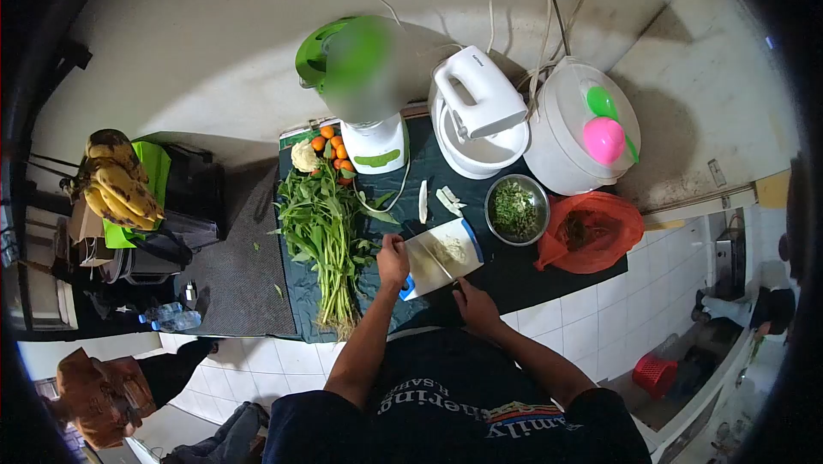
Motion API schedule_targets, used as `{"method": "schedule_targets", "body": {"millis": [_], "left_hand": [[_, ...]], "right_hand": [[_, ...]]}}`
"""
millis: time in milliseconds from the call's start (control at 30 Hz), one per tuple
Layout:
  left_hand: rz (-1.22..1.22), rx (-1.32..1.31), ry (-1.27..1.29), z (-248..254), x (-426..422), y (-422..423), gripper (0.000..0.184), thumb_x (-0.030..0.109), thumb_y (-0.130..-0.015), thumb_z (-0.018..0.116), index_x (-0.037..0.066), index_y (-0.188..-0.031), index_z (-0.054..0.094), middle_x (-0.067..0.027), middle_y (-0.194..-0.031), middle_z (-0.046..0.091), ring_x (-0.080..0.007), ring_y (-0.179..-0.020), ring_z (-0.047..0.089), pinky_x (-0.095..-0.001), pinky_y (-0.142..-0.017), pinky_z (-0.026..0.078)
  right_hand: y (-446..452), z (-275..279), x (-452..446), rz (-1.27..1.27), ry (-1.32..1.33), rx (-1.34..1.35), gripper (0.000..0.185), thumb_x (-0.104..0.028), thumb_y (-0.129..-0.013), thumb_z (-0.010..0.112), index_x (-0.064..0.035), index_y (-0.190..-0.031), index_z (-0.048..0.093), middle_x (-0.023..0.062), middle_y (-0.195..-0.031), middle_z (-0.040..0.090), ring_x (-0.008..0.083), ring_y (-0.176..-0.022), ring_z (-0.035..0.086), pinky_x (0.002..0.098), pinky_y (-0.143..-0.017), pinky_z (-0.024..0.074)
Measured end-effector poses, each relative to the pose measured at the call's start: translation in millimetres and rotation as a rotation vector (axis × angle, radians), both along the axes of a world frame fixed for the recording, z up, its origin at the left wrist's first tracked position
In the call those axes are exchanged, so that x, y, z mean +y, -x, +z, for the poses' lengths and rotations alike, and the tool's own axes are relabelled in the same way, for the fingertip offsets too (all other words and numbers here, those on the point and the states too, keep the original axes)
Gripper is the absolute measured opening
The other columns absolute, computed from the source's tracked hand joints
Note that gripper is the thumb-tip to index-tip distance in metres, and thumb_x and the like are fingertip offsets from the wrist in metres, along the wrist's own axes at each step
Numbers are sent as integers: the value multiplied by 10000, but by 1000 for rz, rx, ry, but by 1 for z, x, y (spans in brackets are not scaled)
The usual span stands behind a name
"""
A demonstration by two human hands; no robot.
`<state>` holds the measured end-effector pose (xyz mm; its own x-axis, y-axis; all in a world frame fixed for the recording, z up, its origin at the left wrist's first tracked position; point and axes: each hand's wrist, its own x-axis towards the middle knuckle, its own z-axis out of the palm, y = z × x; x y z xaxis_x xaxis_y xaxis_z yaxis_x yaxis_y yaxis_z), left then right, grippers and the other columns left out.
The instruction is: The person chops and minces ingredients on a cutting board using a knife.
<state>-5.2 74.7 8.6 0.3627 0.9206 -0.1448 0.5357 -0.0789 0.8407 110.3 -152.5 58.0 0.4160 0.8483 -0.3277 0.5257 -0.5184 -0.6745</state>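
Observation:
A white cutting board with blue ends point(472, 239) lies tilted on the dark cloth, bearing a heap of finely chopped pale pieces point(449, 250). My right hand point(472, 303) is closed around the handle end of a knife point(440, 264), whose thin blade slants across the board. At the board's left edge, my left hand point(393, 260) has its fingers curled together; what they hold, if anything, is hidden. Pale strips point(449, 200) and one longer white piece point(423, 201) lie just beyond the board. To its right stands a metal bowl point(546, 215) of chopped greens.
Leafy greens point(321, 233), a cauliflower point(304, 155) and orange fruits point(327, 131) lie left. Behind stand a green-and-white blender point(375, 143) and a white mixer point(480, 91) over its bowl. A red bag point(600, 233) and a white lidded container point(557, 138) are right. Another person point(107, 395) is lower left.

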Motion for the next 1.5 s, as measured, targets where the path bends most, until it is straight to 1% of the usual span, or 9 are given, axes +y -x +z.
{"method": "schedule_targets", "body": {"millis": [300,467,633,700,867,1033,1300,1367,1500], "left_hand": [[-222,-114,-68,7,34,-37,171,139,-1036,494,46,-1164,557,-233,-871,700,-474,-827,689,-531,-736,528],[-232,-51,59,33,56,-60,258,121,-923,471,12,-858,696,-237,-825,708,-448,-845,702,-491,-766,548],[-365,227,24,54,59,-98,269,226,-946,575,4,-875,708,-245,-859,713,-438,-863,694,-509,-794,547],[-693,7,-240,43,58,-110,269,256,-953,601,11,-940,712,-240,-954,695,-443,-934,673,-516,-838,542],[-1062,229,-612,11,58,-142,198,150,-895,637,126,-1068,730,-74,-1094,650,-301,-1126,622,-426,-903,568],[-1212,372,-644,10,58,-157,215,180,-875,667,160,-1078,736,-75,-1119,623,-295,-1128,616,-439,-939,553],[-880,36,-472,35,54,-136,146,192,-924,649,72,-985,705,-108,-1073,711,-332,-1083,653,-500,-911,509],[-841,-7,-309,50,50,-121,155,146,-962,646,35,-1050,708,-137,-1067,740,-321,-1001,705,-460,-901,537],[-261,-273,104,67,23,-67,226,136,-987,709,6,-1171,709,-121,-1019,738,-203,-915,719,-315,-835,548]], "right_hand": [[-27,-1,-1,80,-2,-89,487,-328,-1057,534,-11,-1426,511,253,-1142,704,432,-988,694,531,-856,551],[-33,-2,1,231,82,-84,498,-352,-1075,487,-15,-1442,481,251,-1161,697,421,-961,710,522,-827,577],[-33,4,8,265,76,-54,494,-358,-1078,471,-23,-1441,476,227,-1177,694,404,-949,718,513,-798,588],[-33,-4,8,264,40,-58,490,-360,-1078,470,-24,-1435,476,227,-1161,696,404,-947,719,518,-784,589],[-36,-17,7,264,-40,-69,484,-366,-1077,465,-23,-1420,481,233,-1139,696,403,-942,720,525,-756,591],[-40,-20,1,319,2,-91,499,-390,-1080,437,-40,-1433,475,245,-1170,692,416,-955,717,536,-795,584],[-47,-38,1,280,-99,-41,506,-381,-1054,520,-35,-1422,513,236,-1176,696,418,-910,720,535,-786,577],[-47,-35,-2,271,-184,-55,505,-374,-1054,522,-28,-1421,510,245,-1169,695,422,-904,719,532,-768,579],[-58,-2,0,312,-3,-47,463,-347,-1050,529,-8,-1366,548,237,-1102,714,415,-886,720,511,-737,588]]}}
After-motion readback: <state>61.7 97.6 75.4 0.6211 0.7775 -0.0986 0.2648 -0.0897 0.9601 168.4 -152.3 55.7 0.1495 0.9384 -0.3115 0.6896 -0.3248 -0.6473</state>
